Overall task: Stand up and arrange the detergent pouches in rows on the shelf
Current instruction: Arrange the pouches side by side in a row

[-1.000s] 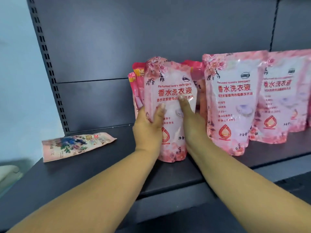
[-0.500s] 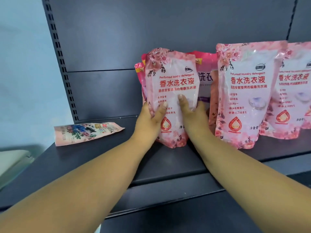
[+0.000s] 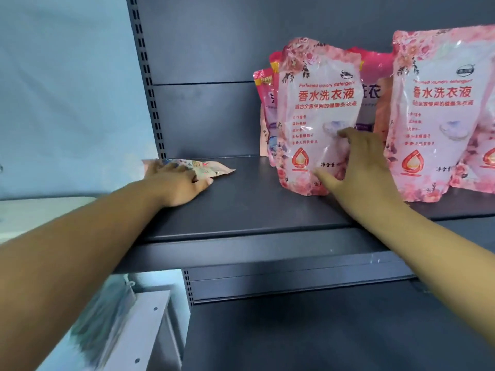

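Pink upright pouch [image 3: 317,116] we're steadying, right hand [image 3: 359,167] spread open; left hand [image 3: 178,180] is pressing flat on the lying pouch [image 3: 211,168], gripping nothing yet — lift from its base.

left hand [image 3: 178,184] on flat pouch [image 3: 211,168], right hand [image 3: 360,167] against upright pouch [image 3: 316,113]

The left hand [image 3: 180,180] covers most of the flat pouch [image 3: 211,168], leaving only its right end showing. Behind the front standing pouch [image 3: 317,113], 2 darker pink pouches [image 3: 265,113] show only as edges, their print mostly hidden. The right-hand pouch [image 3: 442,108] is cut off by the frame edge. Small print on every pouch is too blurred to read.
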Motion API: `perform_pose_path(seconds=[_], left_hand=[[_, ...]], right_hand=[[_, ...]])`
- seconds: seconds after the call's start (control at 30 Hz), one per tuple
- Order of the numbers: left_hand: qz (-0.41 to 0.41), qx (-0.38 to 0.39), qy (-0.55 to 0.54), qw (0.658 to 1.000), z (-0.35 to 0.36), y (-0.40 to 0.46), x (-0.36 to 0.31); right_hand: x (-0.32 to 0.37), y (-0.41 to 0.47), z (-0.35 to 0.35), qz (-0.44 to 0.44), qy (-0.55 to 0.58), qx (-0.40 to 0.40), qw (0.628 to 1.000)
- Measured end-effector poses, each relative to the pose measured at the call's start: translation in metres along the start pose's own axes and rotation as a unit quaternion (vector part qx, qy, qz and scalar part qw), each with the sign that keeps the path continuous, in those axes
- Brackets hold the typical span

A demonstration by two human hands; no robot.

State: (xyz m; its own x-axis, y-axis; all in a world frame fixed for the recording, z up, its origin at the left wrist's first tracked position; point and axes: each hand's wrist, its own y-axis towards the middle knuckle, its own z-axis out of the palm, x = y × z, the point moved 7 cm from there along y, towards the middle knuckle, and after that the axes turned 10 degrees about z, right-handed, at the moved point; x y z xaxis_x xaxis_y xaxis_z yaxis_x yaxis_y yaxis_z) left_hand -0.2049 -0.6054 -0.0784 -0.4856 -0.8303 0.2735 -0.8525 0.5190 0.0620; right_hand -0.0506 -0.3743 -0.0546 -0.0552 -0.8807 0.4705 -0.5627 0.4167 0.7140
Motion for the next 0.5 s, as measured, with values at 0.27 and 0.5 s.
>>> perform_pose_path(seconds=[0.27,0.5], left_hand=[[0.017,-0.106,-0.213,0.971,-0.048,-0.035,-0.011],[-0.031,0.023,-0.252,0.967,-0.001,-0.039,-0.017]], right_hand=[[0.061,-0.009,0.045,-0.006,-0.04,0.192,0.981],[0.084,-0.035,0.097,0.141,0.021,0.388,0.911]])
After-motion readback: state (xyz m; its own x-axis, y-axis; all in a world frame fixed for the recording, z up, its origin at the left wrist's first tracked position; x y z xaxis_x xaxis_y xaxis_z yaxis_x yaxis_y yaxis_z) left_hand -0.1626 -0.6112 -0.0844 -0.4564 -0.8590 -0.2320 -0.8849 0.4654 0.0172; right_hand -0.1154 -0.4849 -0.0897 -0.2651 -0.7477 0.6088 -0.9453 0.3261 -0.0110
